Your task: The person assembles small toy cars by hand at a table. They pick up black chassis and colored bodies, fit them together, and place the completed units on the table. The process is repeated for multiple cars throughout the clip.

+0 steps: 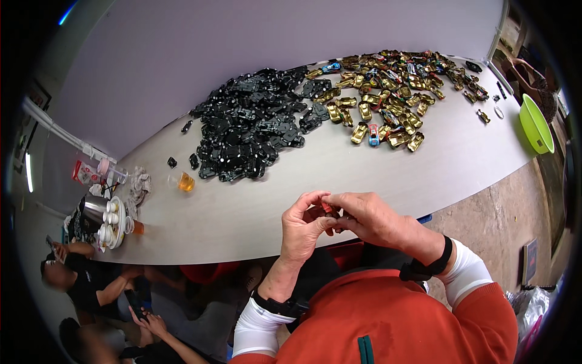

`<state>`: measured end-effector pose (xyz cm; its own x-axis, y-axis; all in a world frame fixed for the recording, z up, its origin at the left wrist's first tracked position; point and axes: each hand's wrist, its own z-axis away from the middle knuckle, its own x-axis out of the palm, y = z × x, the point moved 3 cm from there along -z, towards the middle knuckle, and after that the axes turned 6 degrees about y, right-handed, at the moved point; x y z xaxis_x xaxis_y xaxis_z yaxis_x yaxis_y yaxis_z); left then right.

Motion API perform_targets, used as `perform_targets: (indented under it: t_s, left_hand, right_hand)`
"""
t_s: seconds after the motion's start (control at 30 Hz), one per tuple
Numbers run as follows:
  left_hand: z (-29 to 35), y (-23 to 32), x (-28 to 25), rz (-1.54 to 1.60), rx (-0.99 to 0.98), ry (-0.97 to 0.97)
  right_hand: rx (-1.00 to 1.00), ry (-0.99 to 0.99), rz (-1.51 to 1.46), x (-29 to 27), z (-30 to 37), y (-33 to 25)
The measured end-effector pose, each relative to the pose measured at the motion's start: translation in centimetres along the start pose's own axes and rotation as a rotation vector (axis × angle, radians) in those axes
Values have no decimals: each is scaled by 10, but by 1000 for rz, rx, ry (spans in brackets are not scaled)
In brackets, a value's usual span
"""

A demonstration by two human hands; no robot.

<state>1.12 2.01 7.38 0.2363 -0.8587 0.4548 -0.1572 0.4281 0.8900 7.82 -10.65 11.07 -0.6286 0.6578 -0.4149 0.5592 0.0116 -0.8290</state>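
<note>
Close to the table's front edge, my left hand (pixel 301 227) and my right hand (pixel 371 216) meet with fingertips pinched together. Between them is a small red-and-dark toy car (pixel 328 208), mostly covered by the fingers, so its exact shape is hard to make out. Beyond my hands lies a big heap of black toy car bases (pixel 248 124). To its right spreads a pile of toy cars (pixel 400 115), mostly gold, with a blue-and-red car (pixel 373 134) at its near side.
A lime-green basin (pixel 535 124) sits at the table's right end. Toward the left are a cup of amber drink (pixel 185 182), a crumpled cloth (pixel 139 185) and a tray of white cups (pixel 123 221). Two people holding phones (pixel 136 303) sit at the lower left.
</note>
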Motion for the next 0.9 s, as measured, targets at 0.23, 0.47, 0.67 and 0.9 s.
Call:
perform_targets:
  t_s: [0.23, 0.47, 0.67, 0.9]
  left_hand:
    - [-2, -16, -19, 158, -193, 212]
    - [-5, -43, -60, 311, -309, 295]
    - [-7, -55, -62, 391, -408, 344]
    - [-7, -54, -53, 309, -364, 310]
  right_hand:
    - [486, -93, -509, 2, 0, 32]
    - [427, -89, -269, 17, 27, 65]
    - [617, -121, -337, 11, 17, 59]
    - [657, -111, -570, 9, 14, 53]
